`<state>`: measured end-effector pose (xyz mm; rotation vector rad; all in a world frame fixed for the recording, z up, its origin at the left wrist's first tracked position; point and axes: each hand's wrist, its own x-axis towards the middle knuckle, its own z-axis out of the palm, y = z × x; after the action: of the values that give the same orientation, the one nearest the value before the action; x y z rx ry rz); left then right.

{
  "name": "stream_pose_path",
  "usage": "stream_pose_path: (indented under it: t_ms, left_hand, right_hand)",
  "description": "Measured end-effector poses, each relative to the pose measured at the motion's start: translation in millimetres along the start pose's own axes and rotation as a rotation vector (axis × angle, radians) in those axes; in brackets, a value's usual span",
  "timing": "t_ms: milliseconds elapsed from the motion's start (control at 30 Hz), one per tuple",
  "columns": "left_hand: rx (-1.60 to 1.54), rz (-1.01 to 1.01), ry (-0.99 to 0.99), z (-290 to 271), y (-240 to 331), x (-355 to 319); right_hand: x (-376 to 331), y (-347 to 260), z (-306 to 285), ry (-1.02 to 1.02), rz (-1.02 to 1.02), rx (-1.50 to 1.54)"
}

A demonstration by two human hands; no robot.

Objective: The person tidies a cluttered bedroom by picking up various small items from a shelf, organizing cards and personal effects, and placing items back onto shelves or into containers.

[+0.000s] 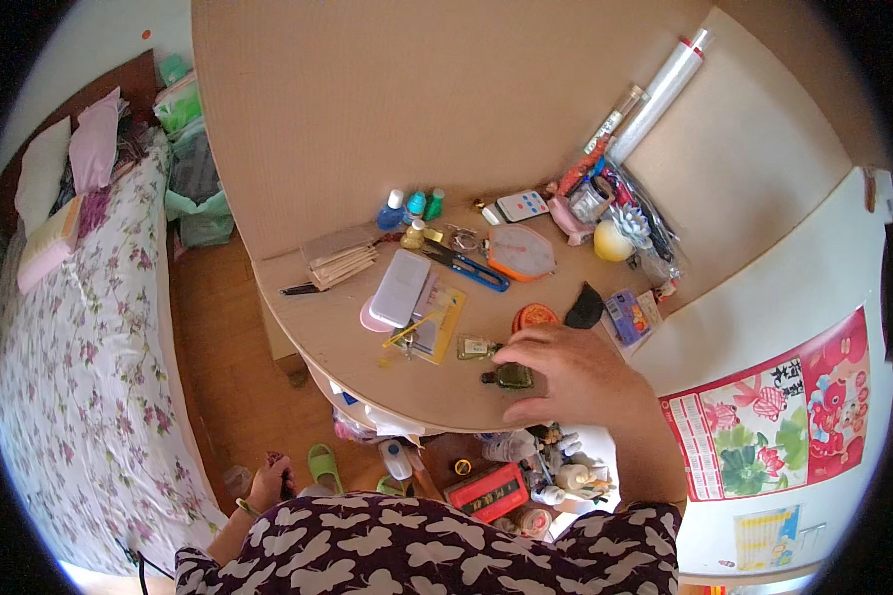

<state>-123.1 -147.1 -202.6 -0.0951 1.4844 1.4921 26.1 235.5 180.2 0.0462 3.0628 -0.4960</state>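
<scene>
My right hand [577, 375] is over the front of the desk, fingers and thumb spread around a small dark green glass bottle [514, 376]. The bottle lies on its side, and I see no firm grip on it. Just beyond it, near the fingertips, is a second small bottle with a pale label [476, 347]. A round orange-red tin [536, 316] and a black curved piece [584, 306] lie behind the hand. Down at my left side, off the desk, my left hand [268, 485] is closed. Something dark shows at its fingers, too small to name.
On the desk are a pale rectangular case [399, 288], blue-handled snips [469, 270], an orange-rimmed box [521, 253], wooden sticks [344, 266], small bottles [391, 210] and a yellow potted succulent [613, 240]. Below the edge is a red box [487, 492]. A bed [89, 367] stands left.
</scene>
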Motion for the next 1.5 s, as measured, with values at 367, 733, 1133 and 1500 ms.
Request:
stream_pose_path:
  t_ms: [367,733,1133,1500]
  left_hand:
    - [-0.044,-0.11,-0.046,20,14,2]
    - [0.012,-0.15,0.08,31,26,-16]
    - [-0.148,-0.157,0.165,6,15,-22]
    - [-0.202,-0.192,0.125,7,20,-16]
  right_hand:
    - [1,19,18,-0.025,-0.032,0.125]
    - [90,88,-4,0.514,0.094,0.407]
    - [154,99,9,0.532,0.225,0.169]
    - [138,94,9,0.66,0.186,0.235]
